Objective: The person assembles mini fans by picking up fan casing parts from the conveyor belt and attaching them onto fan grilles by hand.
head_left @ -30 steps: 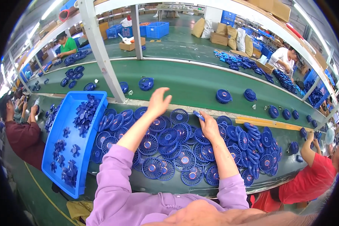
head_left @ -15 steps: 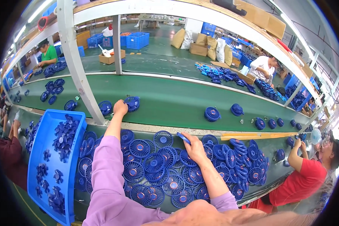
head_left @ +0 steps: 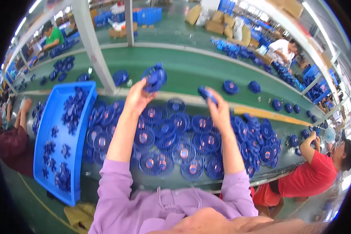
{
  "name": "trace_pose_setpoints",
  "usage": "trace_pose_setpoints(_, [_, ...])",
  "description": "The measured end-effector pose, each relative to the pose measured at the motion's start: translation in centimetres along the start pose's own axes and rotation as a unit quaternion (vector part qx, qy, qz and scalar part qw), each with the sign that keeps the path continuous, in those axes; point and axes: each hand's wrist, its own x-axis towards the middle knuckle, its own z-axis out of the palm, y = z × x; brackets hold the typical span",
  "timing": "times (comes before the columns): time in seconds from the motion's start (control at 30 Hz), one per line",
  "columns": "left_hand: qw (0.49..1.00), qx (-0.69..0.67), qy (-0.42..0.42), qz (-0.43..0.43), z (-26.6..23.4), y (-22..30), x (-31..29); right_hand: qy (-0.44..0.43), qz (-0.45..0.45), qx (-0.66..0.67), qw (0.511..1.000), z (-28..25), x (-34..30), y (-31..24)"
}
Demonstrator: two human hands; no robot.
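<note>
My left hand [head_left: 137, 98], raised over the bench's far edge, grips a round blue fan head [head_left: 157, 79] by its near side. Across from it, my right hand [head_left: 221, 113] pinches a blue fan part [head_left: 206, 94] seen nearly edge-on; its exact shape is blurred. The two held pieces are apart. Below both hands spreads a pile of round blue fan grilles [head_left: 184, 151], many with a reddish centre. A blue tub [head_left: 89, 113] at the left contains small dark-blue fan blades [head_left: 64, 177].
Beyond the bench runs a green conveyor belt [head_left: 191, 72] carrying blue fan heads [head_left: 230, 87]. A white post [head_left: 90, 46] rises at its near edge. A wooden strip [head_left: 275, 115] lies along the bench edge. A person in red [head_left: 310, 171] works at the right, another at the left.
My left hand has lifted the fan head off the belt and drawn it toward me and rightward. My right hand has risen off the grille pile with its blue part. The view has shifted.
</note>
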Motion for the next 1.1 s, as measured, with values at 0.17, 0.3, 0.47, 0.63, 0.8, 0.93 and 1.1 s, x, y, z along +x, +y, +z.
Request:
trace_pose_setpoints(0.17, [0.976,-0.200,0.091,0.004,3.5,-1.5,-5.1,-0.015,-0.057,0.034,0.998,0.6,0.3,-6.6])
trace_pose_setpoints(0.3, [0.974,-0.225,-0.018,0.000,5.3,-4.5,-5.8,-0.030,-0.127,-0.052,0.990,2.8,-1.6,-8.2])
trace_pose_setpoints(0.47, [0.963,-0.252,-0.058,-0.074,7.7,-6.5,-5.8,-0.108,-0.100,-0.146,0.978,4.6,-3.6,-8.1])
trace_pose_setpoints(0.63, [0.962,-0.249,-0.079,-0.082,7.1,-7.5,-4.2,-0.088,-0.111,-0.143,0.979,5.5,-2.6,-6.8])
trace_pose_setpoints(0.8, [0.965,-0.241,-0.042,-0.095,6.8,-8.0,-3.1,-0.062,-0.116,-0.142,0.981,7.0,-2.1,-4.6])
trace_pose_setpoints(0.93, [0.983,-0.180,0.029,0.016,7.7,-8.7,-3.1,-0.041,-0.060,-0.052,0.996,8.1,-2.2,-3.3])
trace_pose_setpoints(1.1, [0.984,-0.005,0.040,0.175,8.7,-9.0,-4.0,-0.045,0.006,0.116,0.992,8.6,-2.0,-3.0])
